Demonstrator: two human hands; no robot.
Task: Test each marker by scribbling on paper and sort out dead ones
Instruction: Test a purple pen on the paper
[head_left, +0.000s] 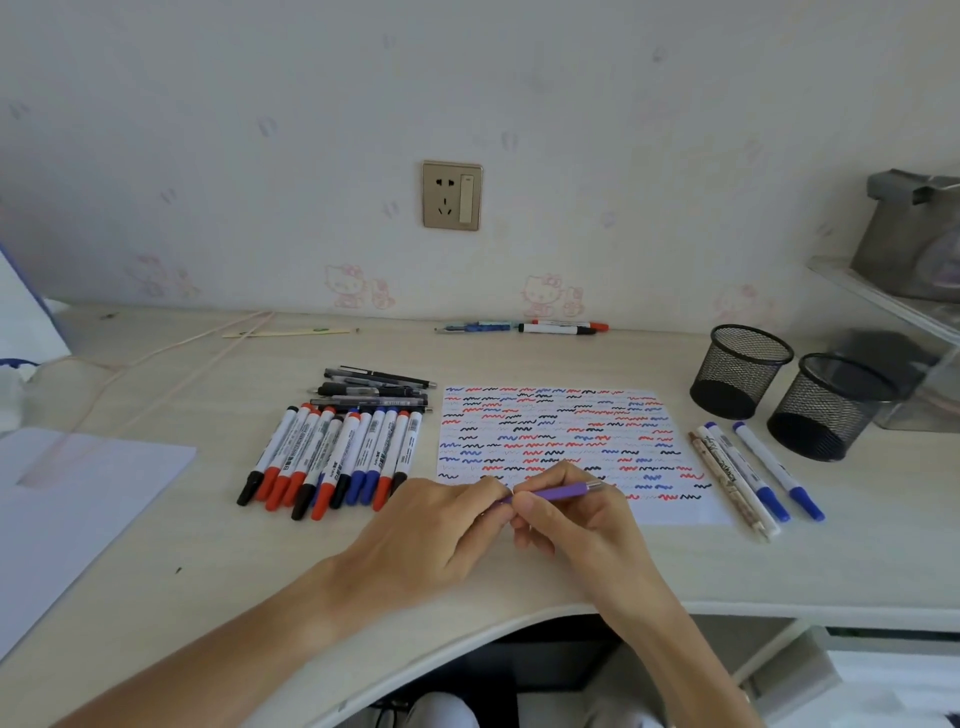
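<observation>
A purple pen (558, 491) lay almost level between both hands, just above the near edge of the scribbled paper (566, 441). The right hand (576, 514) had its thumb and curled fingers closed round the middle of the barrel, with the silver end sticking out to the right past the knuckles. The left hand (441, 530) met it from the left, its fingertips pinching the pen's other end, which was hidden under them; whether a cap was there could not be told. Both hands rested low over the surface (779, 566), covering the paper's near-left corner.

The paper was filled with rows of red, blue and black squiggles. Just left of it lay a tight row of whiteboard markers (337, 457) with red, blue and black caps pointing towards the person, the nearest caps close beside the left hand. Behind that row sat a small stack of dark pens (376, 389). To the right of the paper four pens (753, 473) lay side by side at a slant, apart from the sheet. Beyond them stood two black mesh cups (737, 369), one nearer than the other. A few more markers (524, 327) lay along the wall at the back, below a wall socket (451, 195). A blank sheet (67, 504) lay at far left.
</observation>
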